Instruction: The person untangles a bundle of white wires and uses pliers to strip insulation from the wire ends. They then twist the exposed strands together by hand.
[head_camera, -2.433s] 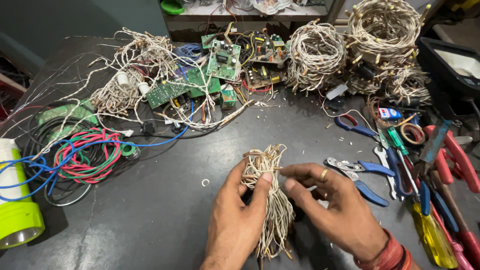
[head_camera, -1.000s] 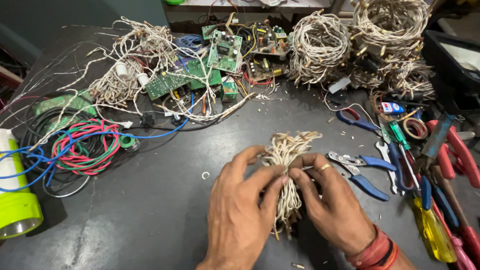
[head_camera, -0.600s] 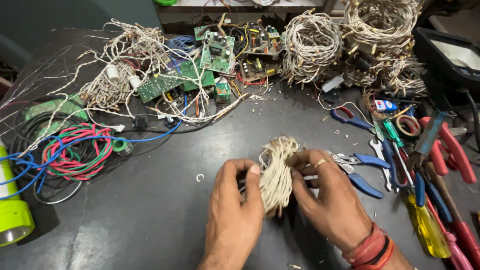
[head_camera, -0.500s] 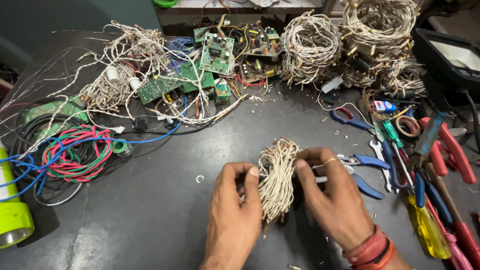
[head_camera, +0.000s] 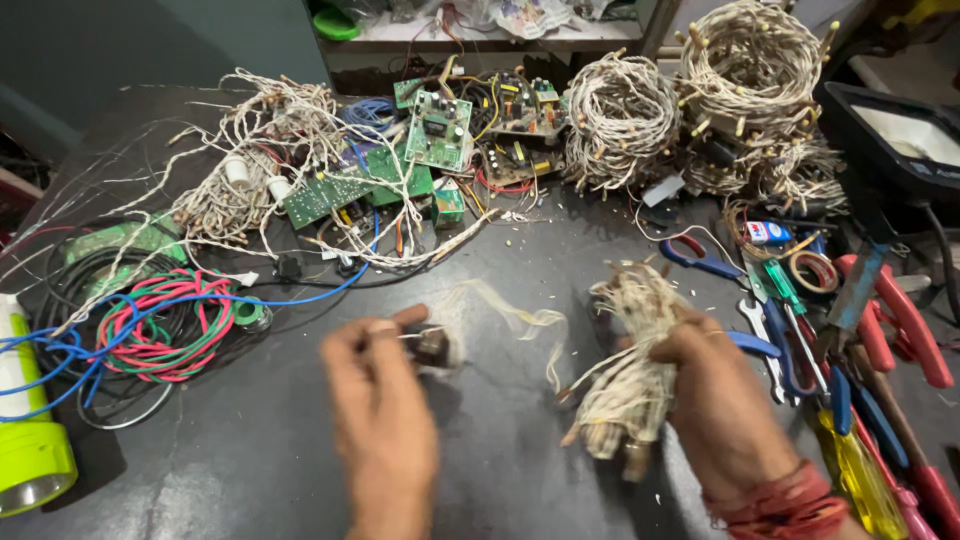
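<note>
My right hand (head_camera: 725, 410) grips a bundle of whitish string-light wire (head_camera: 632, 365), held upright over the dark table (head_camera: 250, 470). My left hand (head_camera: 385, 400), blurred by motion, pinches a small dark piece (head_camera: 432, 346) at the end of a loose white strand (head_camera: 510, 315) that runs across to the bundle. The two hands are about a hand's width apart. Small bulbs hang from the bundle's lower end.
Green circuit boards (head_camera: 400, 165) and tangled white wire (head_camera: 250, 160) lie at the back. Coils of string lights (head_camera: 625, 120) sit back right. Red, green and blue wire loops (head_camera: 160, 320) and a lime torch (head_camera: 30, 450) are left. Pliers, scissors and screwdrivers (head_camera: 850, 360) crowd the right.
The hands have drawn apart: the right hand carried the bundle to the right, and the left hand pulled a strand end out to the left.
</note>
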